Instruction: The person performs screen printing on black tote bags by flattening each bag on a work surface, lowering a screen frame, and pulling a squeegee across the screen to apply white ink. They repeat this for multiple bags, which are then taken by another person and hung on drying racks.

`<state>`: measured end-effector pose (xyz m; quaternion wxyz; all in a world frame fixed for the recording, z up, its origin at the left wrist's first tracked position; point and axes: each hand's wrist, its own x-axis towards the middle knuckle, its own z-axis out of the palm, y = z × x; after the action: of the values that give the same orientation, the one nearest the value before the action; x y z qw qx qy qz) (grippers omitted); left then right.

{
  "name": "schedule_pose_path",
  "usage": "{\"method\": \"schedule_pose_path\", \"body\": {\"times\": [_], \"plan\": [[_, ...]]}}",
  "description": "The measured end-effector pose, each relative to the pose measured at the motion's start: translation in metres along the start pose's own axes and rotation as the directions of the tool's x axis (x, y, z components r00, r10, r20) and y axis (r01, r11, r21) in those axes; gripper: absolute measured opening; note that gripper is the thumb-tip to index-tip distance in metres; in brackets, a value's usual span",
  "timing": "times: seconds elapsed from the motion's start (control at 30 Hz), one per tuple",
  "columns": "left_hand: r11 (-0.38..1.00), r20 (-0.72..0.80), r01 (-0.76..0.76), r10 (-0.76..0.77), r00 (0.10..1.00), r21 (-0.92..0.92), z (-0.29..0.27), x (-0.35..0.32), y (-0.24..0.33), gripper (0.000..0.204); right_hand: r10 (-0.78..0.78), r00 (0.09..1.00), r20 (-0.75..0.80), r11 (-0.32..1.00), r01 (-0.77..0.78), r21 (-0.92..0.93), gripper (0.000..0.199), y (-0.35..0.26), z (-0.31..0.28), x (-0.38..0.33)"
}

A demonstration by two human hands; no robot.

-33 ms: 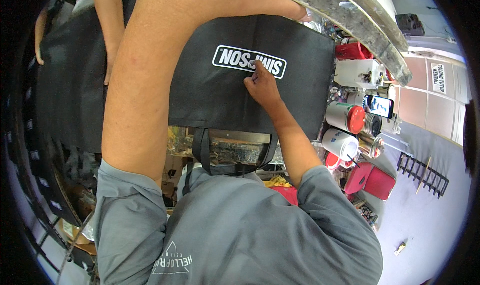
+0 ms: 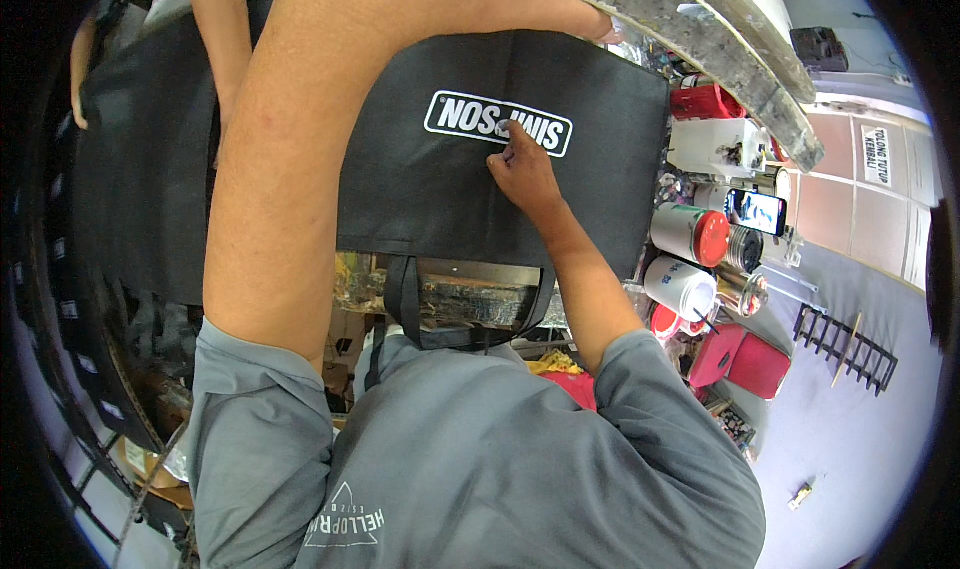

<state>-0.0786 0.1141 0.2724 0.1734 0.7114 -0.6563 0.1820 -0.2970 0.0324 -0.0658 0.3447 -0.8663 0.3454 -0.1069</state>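
A black fabric tote bag (image 2: pixel 420 199) with a white printed label (image 2: pixel 460 114) lies flat in front of me, its handles (image 2: pixel 405 309) hanging toward my body. My right hand (image 2: pixel 522 172) rests on the bag with its fingers curled, the fingertips pressing on the label's lower edge. My left arm reaches up across the bag. My left hand (image 2: pixel 560 9) grips the edge of a grey, paint-crusted frame (image 2: pixel 700 49) lifted above the bag's far right corner.
Another person's arms (image 2: pixel 225 39) reach over more black fabric (image 2: pixel 140 189) at the left. To the right stand a red-lidded can (image 2: pixel 690 234), a white tub (image 2: pixel 680 287), a phone (image 2: pixel 757 211) and red containers (image 2: pixel 750 359). A black rack (image 2: pixel 840 344) lies on the grey floor.
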Motion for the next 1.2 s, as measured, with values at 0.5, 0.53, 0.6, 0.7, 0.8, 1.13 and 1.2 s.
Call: {"method": "schedule_pose_path", "body": {"times": [0.5,0.53,0.6,0.7,0.8,1.13,1.2], "plan": [[1.000,-0.033,0.004,-0.004,0.999,0.000,0.006,-0.003,0.000,0.055,-0.001,0.999,0.039,0.995,0.005,-0.097,0.050,-0.006,-0.001,0.000],[1.000,-0.052,-0.006,0.005,0.999,-0.018,0.006,-0.002,0.000,0.055,0.008,0.999,0.041,0.991,-0.002,-0.135,0.049,-0.006,0.000,0.001],[1.000,-0.037,0.018,-0.017,0.999,0.009,0.005,-0.001,0.002,0.054,0.047,0.997,0.063,0.993,-0.040,-0.109,0.052,-0.008,-0.001,0.005],[0.994,0.047,0.073,-0.076,0.996,0.077,0.001,0.001,0.006,0.055,0.101,0.990,0.098,0.991,-0.092,-0.097,0.053,-0.009,-0.002,0.007],[0.999,0.084,0.041,-0.043,0.996,0.017,-0.008,-0.001,0.004,0.054,0.121,0.986,0.116,0.989,-0.110,-0.101,0.053,-0.009,-0.001,0.008],[0.993,0.136,-0.025,0.040,0.990,-0.112,-0.021,-0.008,-0.006,0.051,0.018,0.998,0.053,0.982,-0.008,-0.189,0.054,-0.003,0.005,0.004],[0.994,0.141,-0.014,0.030,0.990,-0.113,-0.022,-0.008,-0.005,0.051,0.013,0.999,0.047,0.982,-0.003,-0.191,0.054,-0.004,0.005,0.001]]}}
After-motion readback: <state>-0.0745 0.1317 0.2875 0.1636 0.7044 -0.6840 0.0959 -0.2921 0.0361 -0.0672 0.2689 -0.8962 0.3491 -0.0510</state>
